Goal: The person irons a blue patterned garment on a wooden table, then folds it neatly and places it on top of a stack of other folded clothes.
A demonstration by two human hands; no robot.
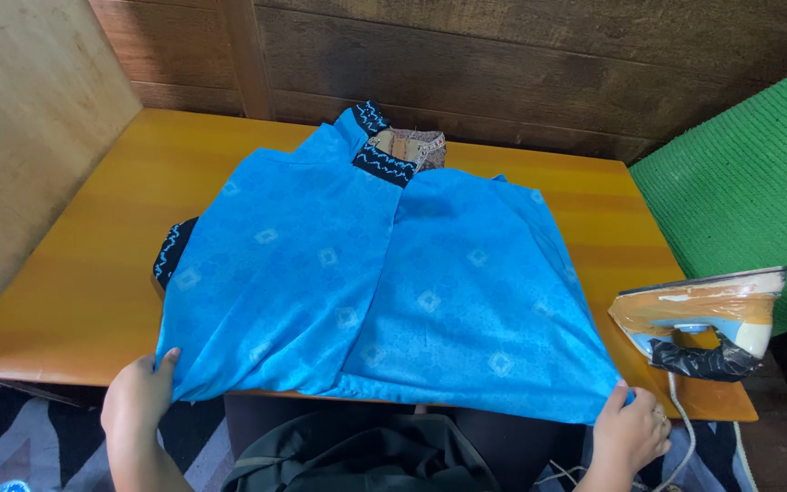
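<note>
Blue patterned garment (384, 273) flat across table

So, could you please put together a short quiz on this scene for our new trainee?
1. True or false: the electric iron stands on its heel at the right end of the wooden table.
2. Which does the left hand grip? A) the iron's cord B) the near left corner of the blue garment C) the table edge
3. Fill in: the right hand holds the garment's near ____ corner.

Key: 1 true. 2 B. 3 right.
</note>
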